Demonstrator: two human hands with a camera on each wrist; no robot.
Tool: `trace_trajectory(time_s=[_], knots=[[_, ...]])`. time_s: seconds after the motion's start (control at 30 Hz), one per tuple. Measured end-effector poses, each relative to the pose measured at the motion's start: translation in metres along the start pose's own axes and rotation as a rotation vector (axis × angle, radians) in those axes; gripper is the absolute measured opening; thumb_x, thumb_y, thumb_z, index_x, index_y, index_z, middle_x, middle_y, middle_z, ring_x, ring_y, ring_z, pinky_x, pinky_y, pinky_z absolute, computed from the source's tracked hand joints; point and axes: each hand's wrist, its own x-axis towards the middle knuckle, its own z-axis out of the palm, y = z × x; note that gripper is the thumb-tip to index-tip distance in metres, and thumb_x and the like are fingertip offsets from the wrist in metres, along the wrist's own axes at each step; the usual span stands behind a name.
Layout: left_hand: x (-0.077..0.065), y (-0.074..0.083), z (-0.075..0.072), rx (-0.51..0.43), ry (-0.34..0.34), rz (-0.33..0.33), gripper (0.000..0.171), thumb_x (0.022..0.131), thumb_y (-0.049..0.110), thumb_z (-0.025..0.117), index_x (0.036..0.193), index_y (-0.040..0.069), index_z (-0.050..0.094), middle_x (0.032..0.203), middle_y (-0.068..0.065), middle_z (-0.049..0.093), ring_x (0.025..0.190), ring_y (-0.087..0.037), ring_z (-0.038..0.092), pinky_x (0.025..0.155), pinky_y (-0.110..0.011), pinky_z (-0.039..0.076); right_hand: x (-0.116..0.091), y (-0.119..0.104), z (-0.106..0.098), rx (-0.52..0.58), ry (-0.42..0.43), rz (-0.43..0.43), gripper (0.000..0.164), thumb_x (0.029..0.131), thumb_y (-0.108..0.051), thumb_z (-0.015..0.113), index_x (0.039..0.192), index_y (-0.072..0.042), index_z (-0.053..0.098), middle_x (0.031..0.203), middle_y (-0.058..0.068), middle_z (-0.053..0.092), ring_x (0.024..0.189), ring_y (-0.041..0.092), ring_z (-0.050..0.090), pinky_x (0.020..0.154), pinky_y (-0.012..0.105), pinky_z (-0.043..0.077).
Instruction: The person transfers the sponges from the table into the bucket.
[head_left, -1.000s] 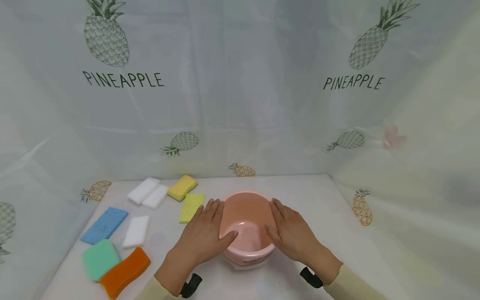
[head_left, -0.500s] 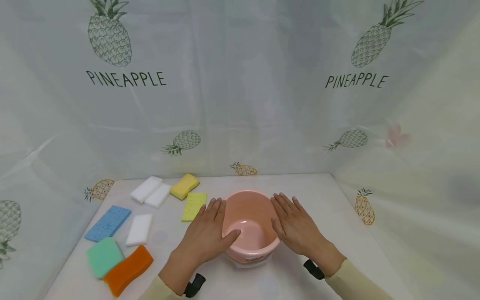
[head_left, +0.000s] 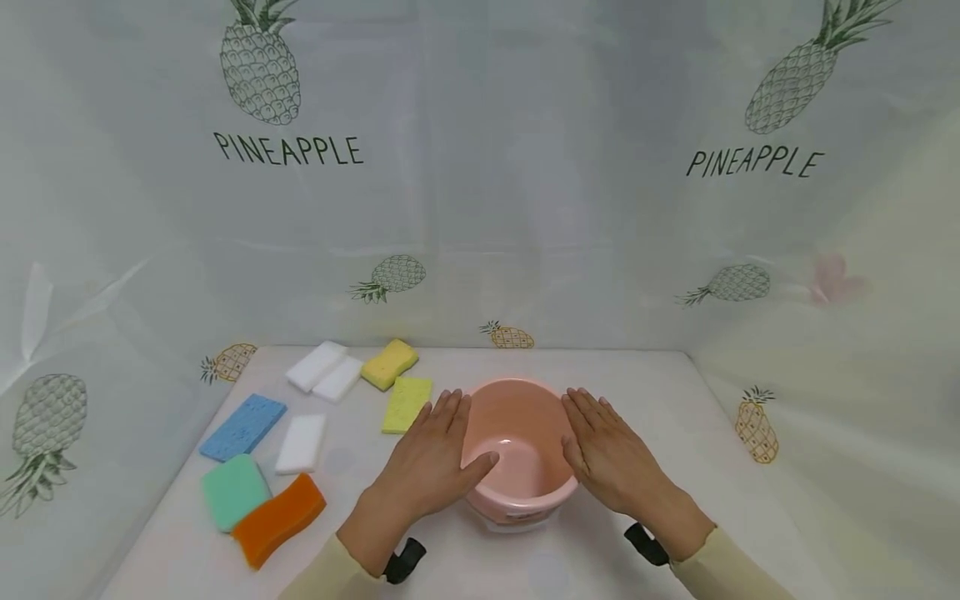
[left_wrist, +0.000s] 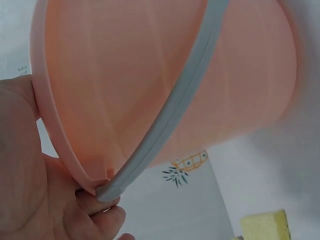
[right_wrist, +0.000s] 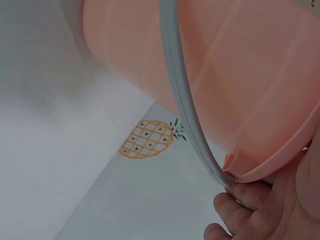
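Observation:
A pink plastic bucket (head_left: pixel 517 504) stands upright in the middle of the table, its inside visible from above. Its grey handle (left_wrist: pixel 172 112) hangs down along the outer wall in the left wrist view. My left hand (head_left: pixel 431 462) rests on the left side of the rim, fingers straight and pointing away, thumb reaching over the opening. On the right side, my right hand (head_left: pixel 615 458) lies against the rim in much the same way, fingers straight. In both wrist views the fingers are right at the spots where the handle joins the rim.
To the left lie a blue sponge (head_left: pixel 243 427), a green sponge (head_left: pixel 234 492), a wavy orange sponge (head_left: pixel 279 521) overlapping it, and several white sponge blocks (head_left: pixel 302 444). Two yellow sponges (head_left: pixel 390 364) lie behind my left hand. A pineapple-print curtain (head_left: pixel 480 183) surrounds the table.
The head view has turned slightly left, so everything sits farther right in it. My right hand has shifted a little on the rim; my left hand stays where it was on the bucket.

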Motion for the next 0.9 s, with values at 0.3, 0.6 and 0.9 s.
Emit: trace_trajectory(time_s=[0.3,0.6,0.9], knots=[[-0.004,-0.005,0.001,-0.018,0.016,0.023,0.088,0.105,0.067,0.043,0.161,0.000,0.037,0.170,-0.017,0.034,0.161,-0.034,0.025,0.130,-0.053,0.020,0.000,0.002,0.000,0.023,-0.025,0.018,0.058,0.111,-0.030,0.045,0.156,0.006,0.044,0.164,0.021,0.043,0.155,0.038,0.038,0.126,0.054,0.030],[-0.017,-0.012,-0.005,0.002,0.030,0.014,0.075,0.108,0.056,0.048,0.157,0.000,0.045,0.165,-0.017,0.042,0.159,-0.035,0.032,0.128,-0.055,0.023,-0.003,0.002,0.002,0.015,0.006,0.009,0.057,0.109,-0.029,0.048,0.154,0.006,0.046,0.162,0.021,0.045,0.154,0.038,0.040,0.125,0.054,0.031],[-0.022,-0.044,-0.006,0.027,0.144,-0.111,0.049,0.104,0.028,0.064,0.144,-0.001,0.061,0.149,-0.020,0.060,0.145,-0.039,0.051,0.122,-0.055,0.036,-0.002,0.001,0.000,0.013,0.016,0.001,0.057,0.109,-0.029,0.047,0.154,0.006,0.047,0.162,0.021,0.047,0.153,0.038,0.042,0.124,0.054,0.033]])
